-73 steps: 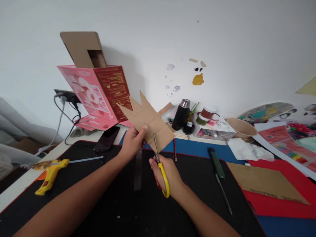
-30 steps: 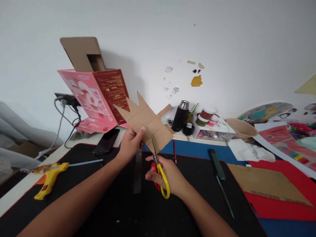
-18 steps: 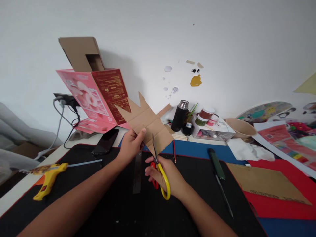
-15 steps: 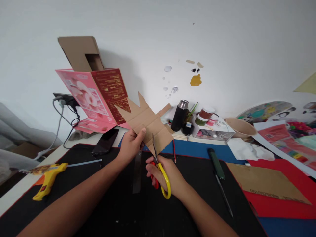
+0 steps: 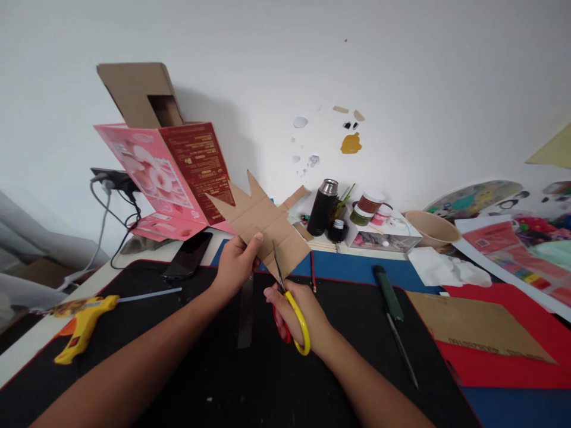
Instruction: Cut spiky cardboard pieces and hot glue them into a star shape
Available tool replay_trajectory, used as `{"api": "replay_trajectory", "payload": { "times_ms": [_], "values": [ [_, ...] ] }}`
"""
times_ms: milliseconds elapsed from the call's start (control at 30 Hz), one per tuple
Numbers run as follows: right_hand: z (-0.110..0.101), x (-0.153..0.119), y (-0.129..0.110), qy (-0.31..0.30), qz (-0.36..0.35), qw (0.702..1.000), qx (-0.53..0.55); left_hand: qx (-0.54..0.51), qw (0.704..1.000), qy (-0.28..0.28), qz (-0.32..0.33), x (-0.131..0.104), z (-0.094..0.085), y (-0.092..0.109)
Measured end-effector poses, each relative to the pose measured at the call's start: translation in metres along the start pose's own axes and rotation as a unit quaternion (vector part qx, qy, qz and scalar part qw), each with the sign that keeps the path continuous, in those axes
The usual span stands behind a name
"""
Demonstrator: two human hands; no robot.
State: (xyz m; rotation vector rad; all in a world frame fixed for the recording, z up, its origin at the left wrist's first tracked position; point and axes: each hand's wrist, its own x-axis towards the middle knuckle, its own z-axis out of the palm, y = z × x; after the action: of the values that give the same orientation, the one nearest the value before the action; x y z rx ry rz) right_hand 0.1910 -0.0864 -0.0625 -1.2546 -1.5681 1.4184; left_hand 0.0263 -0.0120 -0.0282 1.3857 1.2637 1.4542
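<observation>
The cardboard (image 5: 263,220) is held up over the far part of the mat (image 5: 187,380), tilted, with its cut points facing up and left. One blade of the scissors (image 5: 295,306) lies across its near face from the lower edge; the other blade is hidden, presumably behind the sheet.

The left hand (image 5: 236,264) pinches the cardboard at its lower left edge, thumb on the near face, fingers mostly hidden behind. This grip appears to steady the sheet while keeping the thumb to the side of the blade. The right hand (image 5: 307,312) is closed around the scissors' handles, blades directed up and away from the body, probably for control.

The ruler (image 5: 245,315) lies flat below the left hand; the pencil (image 5: 313,270) lies just beyond the right. The cutter (image 5: 388,294) rests to the right and the glue gun (image 5: 87,324) to the left, apparently set aside within reach, leaving room for both forearms.
</observation>
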Motion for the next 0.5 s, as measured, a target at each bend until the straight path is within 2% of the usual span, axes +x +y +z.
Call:
{"api": "replay_trajectory", "payload": {
  "times_ms": [500],
  "values": [
    [0.0037,0.0029,0.0059,0.024,-0.008,0.999,-0.041,-0.011,1.000,-0.013,-0.015,0.0017,0.0003,-0.0040]
  ]
}}
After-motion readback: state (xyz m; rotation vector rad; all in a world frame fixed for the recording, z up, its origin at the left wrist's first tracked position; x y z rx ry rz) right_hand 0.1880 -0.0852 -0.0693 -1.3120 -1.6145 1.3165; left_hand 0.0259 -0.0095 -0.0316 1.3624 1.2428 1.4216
